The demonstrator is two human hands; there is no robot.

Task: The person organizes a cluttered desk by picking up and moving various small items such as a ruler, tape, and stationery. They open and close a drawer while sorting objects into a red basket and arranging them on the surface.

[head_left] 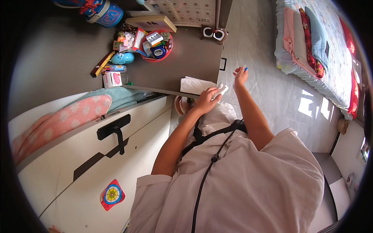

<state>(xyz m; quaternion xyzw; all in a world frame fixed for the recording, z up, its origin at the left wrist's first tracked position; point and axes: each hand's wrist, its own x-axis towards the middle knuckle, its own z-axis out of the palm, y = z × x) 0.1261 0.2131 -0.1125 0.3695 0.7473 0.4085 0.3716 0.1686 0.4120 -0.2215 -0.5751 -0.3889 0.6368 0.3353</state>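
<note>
My left hand (208,101) is at the corner of the dark desk, its fingers closed on a crumpled white piece that looks like tissue (222,89). Beside it on the desk edge lies a flat folded white sheet (194,84), of paper or tissue. To the right, my right hand (240,79) is raised over the floor with its fingers curled together. A small blue thing (246,69) pokes out at its fingertips; most of it is hidden, and its kind does not show.
The desk (186,54) holds a red round basket (169,52) of small items, a blue bottle (107,14) and a pink-white box (112,80). A white door (128,155) with a black handle (116,130) stands left. Folded clothes (311,39) lie on the bed (332,66) at right.
</note>
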